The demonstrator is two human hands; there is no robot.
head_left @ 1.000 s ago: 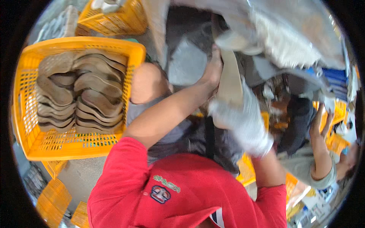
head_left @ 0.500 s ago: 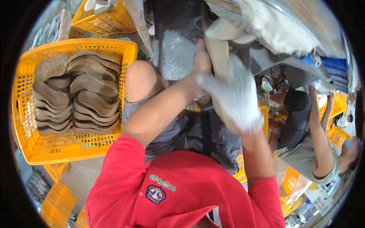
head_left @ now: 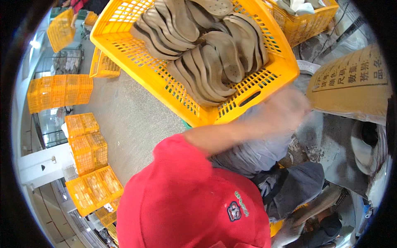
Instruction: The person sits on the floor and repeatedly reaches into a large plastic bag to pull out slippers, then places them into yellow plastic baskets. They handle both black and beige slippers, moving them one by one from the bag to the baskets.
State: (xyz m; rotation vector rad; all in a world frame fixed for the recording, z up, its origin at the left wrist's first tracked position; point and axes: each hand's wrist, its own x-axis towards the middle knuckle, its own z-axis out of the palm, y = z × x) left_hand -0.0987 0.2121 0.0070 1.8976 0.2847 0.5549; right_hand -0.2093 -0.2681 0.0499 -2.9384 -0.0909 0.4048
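My bare left hand [head_left: 290,108] is smeared by motion beside the near right corner of a yellow plastic basket [head_left: 250,105]. Its fingers do not show clearly. Rows of brown curved shoe soles [head_left: 223,51] stand and lie in the basket, packed against one another. Low at the right is my white-gloved right hand [head_left: 285,234], blurred and partly cut off by the red shirt. A long brownish shape [head_left: 316,206] runs up from near that glove; I cannot make out what it is or whether the glove grips it.
A cardboard box [head_left: 349,82] stands at the right, by a grey work surface [head_left: 331,142]. Another yellow basket [head_left: 308,25] with pale pieces is at the far right. Stacked yellow crates [head_left: 93,190] line the left side, past the grey floor [head_left: 128,120]. A person carries a crate [head_left: 61,31] at the far left.
The view has swung left, so the basket of soles now sits upper centre. My left hand has moved from the work surface to the basket's corner. The gloved right hand is now low at the right.
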